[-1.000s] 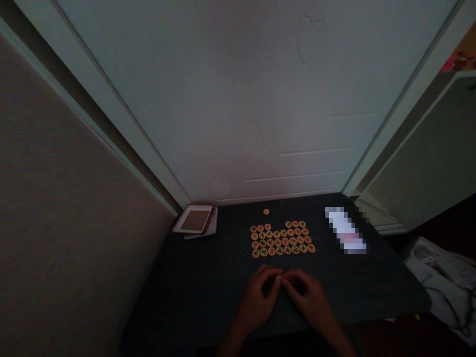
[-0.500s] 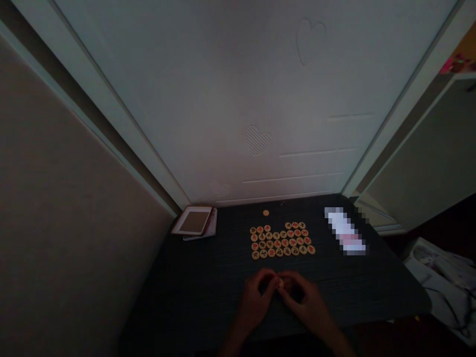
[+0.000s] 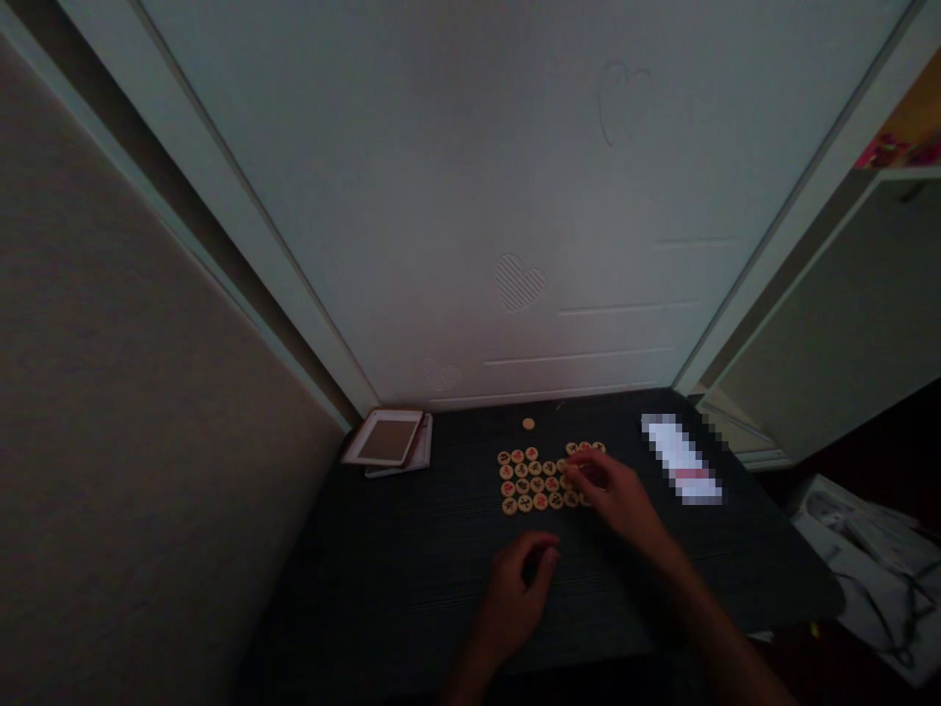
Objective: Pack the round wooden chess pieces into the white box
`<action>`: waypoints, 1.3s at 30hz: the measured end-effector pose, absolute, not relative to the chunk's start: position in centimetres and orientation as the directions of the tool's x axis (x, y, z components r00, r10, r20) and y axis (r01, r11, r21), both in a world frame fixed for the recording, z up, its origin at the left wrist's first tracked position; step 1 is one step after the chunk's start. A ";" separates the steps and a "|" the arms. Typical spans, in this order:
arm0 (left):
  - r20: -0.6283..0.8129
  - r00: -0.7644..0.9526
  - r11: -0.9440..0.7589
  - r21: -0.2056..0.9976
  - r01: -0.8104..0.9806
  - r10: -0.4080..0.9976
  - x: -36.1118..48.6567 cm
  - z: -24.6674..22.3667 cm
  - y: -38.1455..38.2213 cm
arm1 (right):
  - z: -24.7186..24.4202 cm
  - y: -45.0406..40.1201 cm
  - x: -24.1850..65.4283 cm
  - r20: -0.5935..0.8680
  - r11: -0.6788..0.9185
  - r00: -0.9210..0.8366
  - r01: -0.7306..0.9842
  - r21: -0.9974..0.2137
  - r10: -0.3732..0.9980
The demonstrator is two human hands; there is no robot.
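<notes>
Round wooden pieces (image 3: 540, 500) marked with red or black characters lie in rows on a dark table (image 3: 368, 569). The top row has a gap in its middle. A single plain-looking piece (image 3: 528, 424) lies apart, behind the rows. My right hand (image 3: 614, 490) reaches over the right part of the rows, thumb and fingertips close together; whether a piece is between them is too dark to tell, and it covers several pieces. Nearer the front, my left hand (image 3: 515, 588) is curved above the table, thumb and forefinger apart, with nothing visible between them.
Two stacked flat objects (image 3: 389, 438) lie at the table's back left. A blurred white item (image 3: 680, 459) is at the back right. Behind the table stands a white panel (image 3: 441, 196) with heart shapes. A white box with cables (image 3: 867, 579) sits beyond the right edge.
My hands have parted from the small piece they held together. The right one has moved forward over the rows; the left stayed near the front with its fingertips apart. The view has shifted slightly.
</notes>
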State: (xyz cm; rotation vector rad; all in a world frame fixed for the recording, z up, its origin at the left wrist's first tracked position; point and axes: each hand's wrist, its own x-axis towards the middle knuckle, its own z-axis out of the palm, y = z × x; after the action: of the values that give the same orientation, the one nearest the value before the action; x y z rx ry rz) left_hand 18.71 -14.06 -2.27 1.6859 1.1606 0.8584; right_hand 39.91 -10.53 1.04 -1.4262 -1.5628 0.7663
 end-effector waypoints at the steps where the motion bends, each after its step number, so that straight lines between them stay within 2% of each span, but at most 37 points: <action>1: 0.062 0.317 -0.169 0.930 0.326 0.947 18.7 -2.2 -14.1 | 1.7 -8.8 40.4 0.172 0.158 -0.019 0.504 -0.849 0.985; 8: 0.077 0.312 -0.178 0.935 0.308 0.947 18.5 -2.3 -14.5 | 3.3 1.0 41.6 0.131 0.228 -0.194 0.657 -0.718 0.972; 12: 0.073 0.332 -0.179 0.937 0.300 0.941 18.3 -2.3 -14.6 | 1.9 2.5 40.9 0.054 0.234 -0.267 0.709 -0.665 0.962; 18: 0.077 0.346 -0.185 0.939 0.289 0.935 18.2 -2.2 -14.6 | 0.0 2.9 40.1 0.006 0.230 -0.282 0.770 -0.596 0.959; 30: 0.101 0.380 -0.222 0.931 0.291 0.919 18.1 -1.7 -14.6 | -0.5 3.0 40.2 0.076 0.307 -0.310 0.821 -0.482 0.948; 39: 0.095 0.371 -0.222 0.922 0.318 0.924 18.2 -2.2 -14.6 | 0.0 5.3 38.7 0.149 0.357 -0.327 0.807 -0.470 0.933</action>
State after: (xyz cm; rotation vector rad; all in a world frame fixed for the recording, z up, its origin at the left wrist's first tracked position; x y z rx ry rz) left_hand 18.21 -14.57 -2.17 1.7432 1.0995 0.8561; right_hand 38.72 5.35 0.01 -1.5215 -2.2332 0.4409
